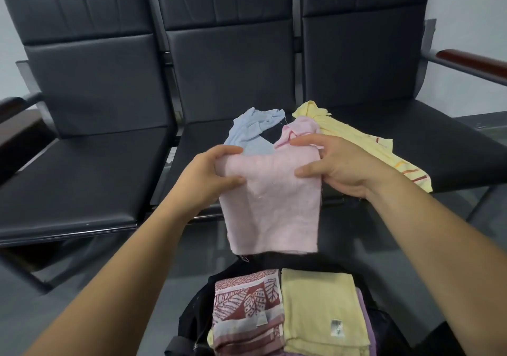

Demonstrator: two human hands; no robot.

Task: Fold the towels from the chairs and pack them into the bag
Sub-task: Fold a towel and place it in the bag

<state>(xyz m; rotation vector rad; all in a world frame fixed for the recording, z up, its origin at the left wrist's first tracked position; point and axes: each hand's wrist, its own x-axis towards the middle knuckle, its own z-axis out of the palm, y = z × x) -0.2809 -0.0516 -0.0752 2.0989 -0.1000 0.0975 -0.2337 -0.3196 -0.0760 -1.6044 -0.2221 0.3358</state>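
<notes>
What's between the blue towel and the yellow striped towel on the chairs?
The bunched top of the pink towel, pinched by the right hand; head view.

Even, fairly bright indoor light, perhaps from overhead; shadows are soft and faint. The black chairs (233, 62) show a dull sheen. Wide-angle distortion bows the far left and right edges. Detail is slightly soft overall.

Black chairs (82, 180) carry a crumpled blue towel (252, 133) and a yellow striped towel (356, 141).
</notes>
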